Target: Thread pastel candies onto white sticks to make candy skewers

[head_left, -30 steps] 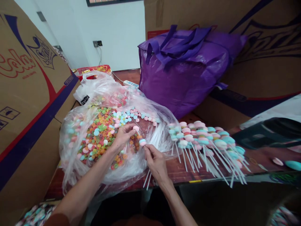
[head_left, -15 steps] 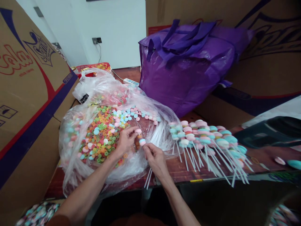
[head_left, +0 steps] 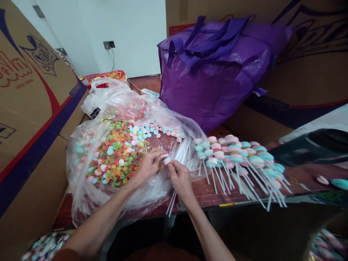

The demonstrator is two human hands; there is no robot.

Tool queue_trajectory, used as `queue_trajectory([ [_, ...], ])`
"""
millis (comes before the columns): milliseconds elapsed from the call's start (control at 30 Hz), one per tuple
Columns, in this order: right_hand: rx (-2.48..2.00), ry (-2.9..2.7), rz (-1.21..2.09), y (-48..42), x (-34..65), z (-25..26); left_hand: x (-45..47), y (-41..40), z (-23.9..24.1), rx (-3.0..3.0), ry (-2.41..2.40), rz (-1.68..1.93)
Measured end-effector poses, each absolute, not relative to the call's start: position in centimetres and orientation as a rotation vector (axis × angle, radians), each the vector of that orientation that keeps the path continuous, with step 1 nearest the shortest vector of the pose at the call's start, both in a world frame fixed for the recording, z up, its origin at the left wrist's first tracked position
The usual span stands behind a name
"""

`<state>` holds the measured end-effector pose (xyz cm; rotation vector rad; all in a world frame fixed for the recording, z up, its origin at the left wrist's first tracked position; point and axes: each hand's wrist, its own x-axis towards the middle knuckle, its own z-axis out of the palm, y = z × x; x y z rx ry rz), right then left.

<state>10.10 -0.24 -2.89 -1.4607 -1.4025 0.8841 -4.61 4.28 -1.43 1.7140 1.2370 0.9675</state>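
Observation:
My right hand [head_left: 179, 177] pinches a candy skewer [head_left: 166, 160], its blue-and-white top piece showing and its stick mostly hidden by the fingers. Against that top, my left hand [head_left: 149, 165] holds a pink marshmallow disc [head_left: 164, 156] between thumb and fingertips. Both hands meet above an opened clear plastic bag [head_left: 84, 203]. Ring-shaped gummies [head_left: 119, 145] in green, orange and yellow lie heaped there, with pastel marshmallow discs [head_left: 148, 130] scattered over and behind them. White sticks [head_left: 182, 152] lie just beyond my right hand.
Finished-looking marshmallow skewers [head_left: 239, 156] lie piled on the wooden-patterned table [head_left: 203, 199] to the right. A large purple bag [head_left: 212, 83] stands behind. Printed cardboard boxes [head_left: 29, 108] rise on the left and at the back right. A power strip [head_left: 150, 93] lies at the back.
My left hand has moved right and slightly down, bringing the pink marshmallow disc from apart onto the top of the skewer. My right hand still holds the skewer, a little higher.

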Motion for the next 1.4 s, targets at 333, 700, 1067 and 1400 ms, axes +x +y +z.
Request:
queue_trajectory([
  [333,-1.559,-1.454,0.664,-1.2,12.1,-3.6,-7.7,9.3,-0.2,2.235,1.706,0.528],
  [700,-1.535,-1.510,0.636,-1.4,11.9,-3.6,-7.0,9.6,-0.1,2.263,1.655,0.554],
  [1067,-1.540,-1.536,0.628,-1.4,11.8,-3.8,-4.7,10.8,1.0,2.296,1.438,0.344],
  [1400,-1.554,-1.532,0.646,-1.4,11.8,-3.8,-5.6,9.7,0.7,2.469,1.286,0.315],
])
